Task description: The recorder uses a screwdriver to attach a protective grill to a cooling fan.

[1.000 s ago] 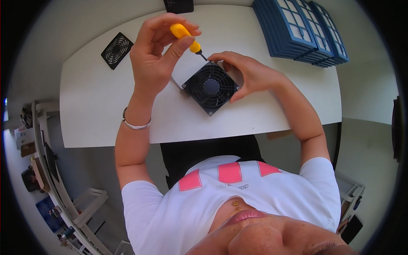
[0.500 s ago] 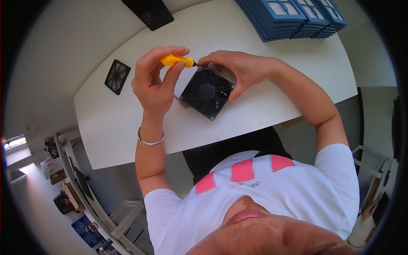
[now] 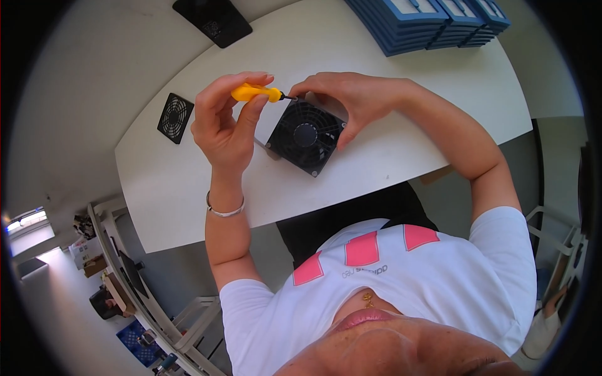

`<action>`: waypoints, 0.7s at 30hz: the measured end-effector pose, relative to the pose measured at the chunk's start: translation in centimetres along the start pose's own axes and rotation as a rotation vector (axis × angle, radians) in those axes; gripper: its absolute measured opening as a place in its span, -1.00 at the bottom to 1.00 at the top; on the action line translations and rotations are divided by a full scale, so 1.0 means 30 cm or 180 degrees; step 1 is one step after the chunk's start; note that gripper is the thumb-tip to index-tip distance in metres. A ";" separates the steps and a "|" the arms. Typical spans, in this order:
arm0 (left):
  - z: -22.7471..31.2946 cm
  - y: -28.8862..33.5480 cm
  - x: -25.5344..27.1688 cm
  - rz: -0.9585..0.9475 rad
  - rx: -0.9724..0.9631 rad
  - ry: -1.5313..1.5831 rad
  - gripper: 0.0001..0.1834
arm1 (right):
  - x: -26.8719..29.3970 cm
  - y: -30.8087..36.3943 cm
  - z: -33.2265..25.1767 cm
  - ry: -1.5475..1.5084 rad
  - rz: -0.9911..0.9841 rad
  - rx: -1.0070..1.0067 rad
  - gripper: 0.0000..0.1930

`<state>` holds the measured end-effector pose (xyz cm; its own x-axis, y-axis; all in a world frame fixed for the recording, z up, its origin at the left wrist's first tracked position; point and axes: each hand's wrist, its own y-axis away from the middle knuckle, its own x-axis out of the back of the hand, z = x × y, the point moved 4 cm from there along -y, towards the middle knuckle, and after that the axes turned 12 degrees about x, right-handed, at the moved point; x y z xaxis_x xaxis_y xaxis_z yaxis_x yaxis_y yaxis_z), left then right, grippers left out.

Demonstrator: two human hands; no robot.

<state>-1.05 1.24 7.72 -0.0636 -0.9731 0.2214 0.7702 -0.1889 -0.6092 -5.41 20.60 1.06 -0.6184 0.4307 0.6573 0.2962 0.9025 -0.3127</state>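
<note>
A square black cooling fan [image 3: 305, 135] lies on the white table [image 3: 301, 216], turned cornerwise, with screws at its corners. My left hand [image 3: 224, 135] pinches a screwdriver [image 3: 251, 93] with a yellow handle and a dark shank. The shank lies nearly level, and its tip is at the fan's far corner; whether it sits in the screw there I cannot tell. My right hand [image 3: 360, 100] is curved around the fan's right side, thumb against the right corner and fingertips at the far corner, beside the screwdriver tip.
A flat black fan grille [image 3: 175, 118] lies at the table's left edge. Stacks of blue trays [image 3: 411, 28] with white contents stand at the far right. At the far edge is a black flat panel [image 3: 216, 22]. White-framed furniture [image 3: 194, 319] stands at the lower left.
My left hand and the screwdriver have shifted slightly left, and more of the dark shank shows. My right hand stays on the fan. The whole view has moved a little.
</note>
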 end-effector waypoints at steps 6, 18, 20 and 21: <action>0.010 0.000 0.006 0.0037 -0.0025 -0.0167 -0.65 | 0.000 -0.001 0.002 -0.0005 0.0017 0.0012 0.05; -0.001 0.009 -0.002 0.0111 -0.0024 -0.0354 -0.63 | -0.002 -0.001 0.003 0.0001 0.0009 -0.0042 0.07; 0.007 0.016 -0.008 0.0063 -0.0120 -0.0747 -0.64 | -0.005 0.003 0.010 0.0049 0.0047 -0.0018 0.07; 0.006 0.016 -0.006 0.0060 -0.0119 -0.0750 -0.64 | -0.006 0.000 0.008 0.0047 0.0050 -0.0016 0.07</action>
<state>-0.55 1.34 7.52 0.1038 -0.9197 0.3787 0.7456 -0.1800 -0.6416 -5.47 20.52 0.78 -0.6030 0.4447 0.6623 0.3094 0.8956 -0.3197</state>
